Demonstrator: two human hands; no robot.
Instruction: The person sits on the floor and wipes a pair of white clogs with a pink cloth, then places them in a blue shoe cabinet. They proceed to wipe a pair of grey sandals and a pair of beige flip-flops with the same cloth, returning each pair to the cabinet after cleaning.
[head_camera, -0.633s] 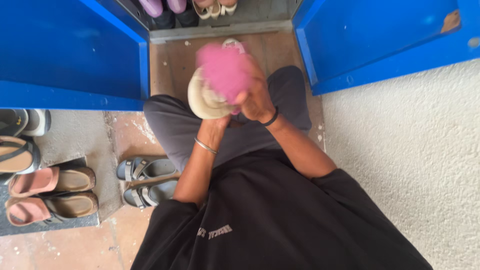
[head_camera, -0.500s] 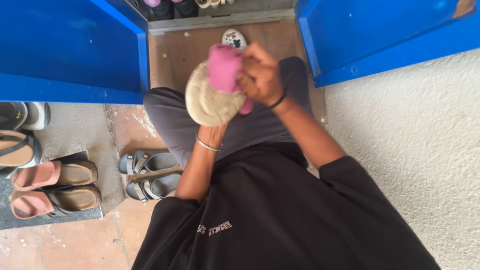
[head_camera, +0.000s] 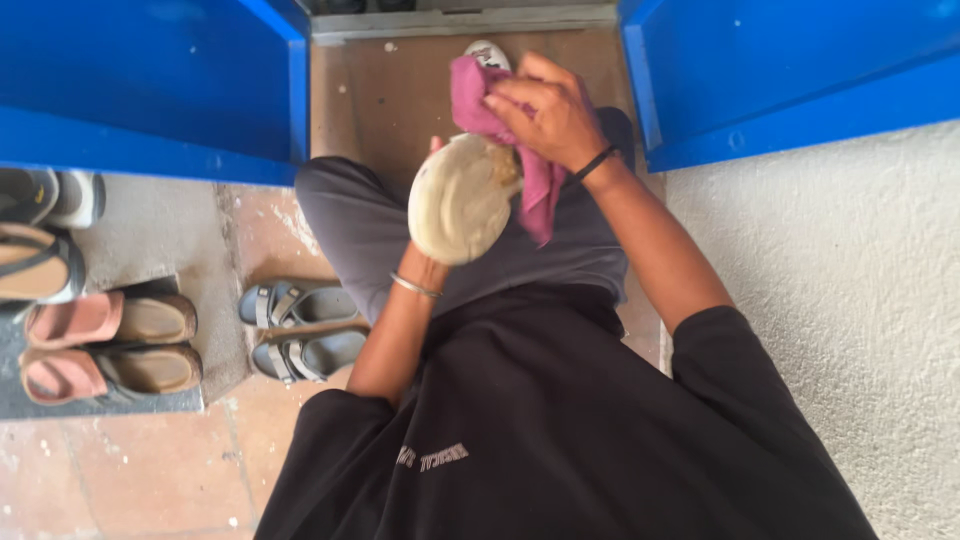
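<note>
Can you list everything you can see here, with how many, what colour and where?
shoe: one, beige sole facing up, held over the lap
cloth: one, pink, pressed on the shoe's far end
white shoe: one, on the brown floor ahead, partly hidden
grey strap sandals: two, on the tiles left of the knee
pink-strap sandals: two, on a dark mat at far left
other footwear: at least two, far left edge, cut off
blue panels: two, upper left and upper right
white rough wall: right side
left hand: holds the shoe from beneath, mostly hidden, metal bangle
right hand: grips the cloth, black wristband
</note>
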